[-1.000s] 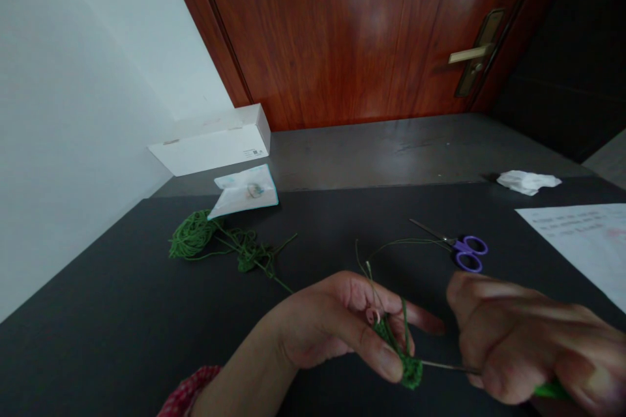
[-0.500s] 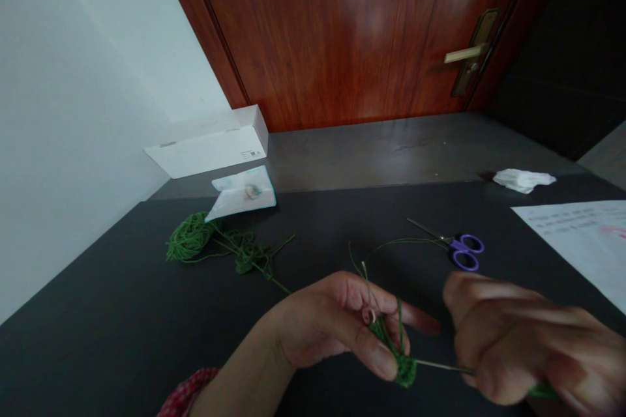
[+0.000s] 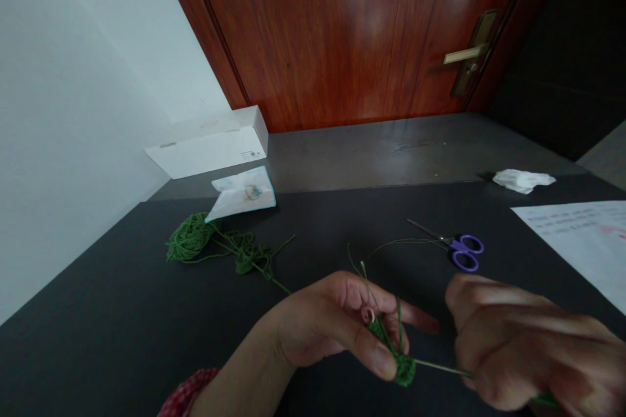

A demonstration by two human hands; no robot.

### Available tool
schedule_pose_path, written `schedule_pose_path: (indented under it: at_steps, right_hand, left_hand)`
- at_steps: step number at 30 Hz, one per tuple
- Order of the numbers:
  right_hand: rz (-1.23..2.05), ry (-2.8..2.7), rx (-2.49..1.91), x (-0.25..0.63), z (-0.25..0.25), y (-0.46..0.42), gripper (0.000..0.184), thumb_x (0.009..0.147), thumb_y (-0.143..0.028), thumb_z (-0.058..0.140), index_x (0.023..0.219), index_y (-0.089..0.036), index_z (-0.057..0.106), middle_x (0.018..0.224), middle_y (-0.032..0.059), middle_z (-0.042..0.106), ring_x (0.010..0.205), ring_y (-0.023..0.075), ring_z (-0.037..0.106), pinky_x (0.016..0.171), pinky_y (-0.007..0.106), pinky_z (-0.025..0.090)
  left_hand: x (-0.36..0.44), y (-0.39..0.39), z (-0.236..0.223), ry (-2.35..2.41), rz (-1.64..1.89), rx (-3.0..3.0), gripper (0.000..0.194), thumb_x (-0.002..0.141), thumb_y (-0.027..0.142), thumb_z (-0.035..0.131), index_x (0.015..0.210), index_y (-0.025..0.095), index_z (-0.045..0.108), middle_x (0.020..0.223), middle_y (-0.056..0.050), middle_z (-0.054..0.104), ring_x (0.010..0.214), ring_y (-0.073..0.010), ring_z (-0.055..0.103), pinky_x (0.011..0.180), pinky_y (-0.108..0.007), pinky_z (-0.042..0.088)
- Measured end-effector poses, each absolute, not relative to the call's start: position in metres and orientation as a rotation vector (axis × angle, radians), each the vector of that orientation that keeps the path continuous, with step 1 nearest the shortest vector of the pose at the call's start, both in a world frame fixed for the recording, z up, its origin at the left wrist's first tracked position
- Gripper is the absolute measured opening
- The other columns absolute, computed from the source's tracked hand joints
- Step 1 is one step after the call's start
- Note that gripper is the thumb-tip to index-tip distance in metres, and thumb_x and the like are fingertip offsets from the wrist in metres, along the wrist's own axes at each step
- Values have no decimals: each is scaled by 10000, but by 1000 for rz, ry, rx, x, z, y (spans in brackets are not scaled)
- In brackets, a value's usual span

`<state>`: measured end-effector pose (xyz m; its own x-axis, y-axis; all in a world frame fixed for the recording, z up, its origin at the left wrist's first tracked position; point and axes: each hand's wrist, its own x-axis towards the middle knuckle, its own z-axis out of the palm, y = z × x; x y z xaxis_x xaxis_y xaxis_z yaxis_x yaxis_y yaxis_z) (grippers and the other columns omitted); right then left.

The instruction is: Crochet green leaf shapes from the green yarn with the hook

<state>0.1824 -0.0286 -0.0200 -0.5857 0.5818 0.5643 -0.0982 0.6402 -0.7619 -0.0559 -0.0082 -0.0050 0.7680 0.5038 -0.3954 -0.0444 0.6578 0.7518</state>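
Between thumb and fingers, my left hand [image 3: 337, 326] pinches a small green crochet piece [image 3: 405, 370]. A pink stitch marker [image 3: 368, 315] sits on it near my fingers, and a strand of green yarn [image 3: 400, 326] runs up over my index finger. My right hand [image 3: 528, 345] is wrapped round a crochet hook [image 3: 443, 368] whose thin metal shaft reaches the green piece; a bit of its green handle shows below my fingers. Whether the hook's tip is inside a stitch is hidden. Thin wire or yarn ends stick up above my left hand.
Purple-handled scissors [image 3: 464, 253] lie beyond my right hand. At the left are a tangled green yarn ball [image 3: 190, 238], a plastic packet [image 3: 244, 194] and a white box [image 3: 210, 143]. A crumpled tissue [image 3: 523, 180] and a printed sheet [image 3: 581, 234] lie at the right.
Almost nothing differs. My right hand and the hook have shifted very slightly, while my left hand keeps its hold on the green piece.
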Motion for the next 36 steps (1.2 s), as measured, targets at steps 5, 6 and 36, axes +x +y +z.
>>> schedule_pose_path:
  at_steps: [5, 6, 36]
  right_hand:
    - [1057, -1955, -228, 183, -25, -17, 343, 1028, -329, 312, 947, -226, 629, 720, 32, 676, 627, 184, 641, 645, 392, 470]
    - [1066, -1917, -236, 182, -24, -17, 364, 1028, -331, 300, 931, -224, 635, 707, 33, 669, 624, 184, 632, 634, 389, 461]
    - [1213, -1577, -466, 160, -22, -34, 411, 1000, -379, 379, 802, -214, 699, 662, 36, 663, 626, 186, 593, 669, 373, 454]
  left_hand:
    - [-55, -9, -6, 614, 324, 825, 310, 484, 228, 839, 751, 127, 717, 690, -2, 633, 603, -97, 510, 532, -204, 324]
    - [-56, -9, -5, 611, 325, 838, 278, 488, 222, 836, 715, 131, 704, 690, -1, 632, 606, -96, 507, 534, -204, 322]
    - [-56, -6, -4, 639, 346, 843, 348, 505, 225, 822, 823, 110, 738, 691, -3, 619, 609, -106, 498, 547, -215, 327]
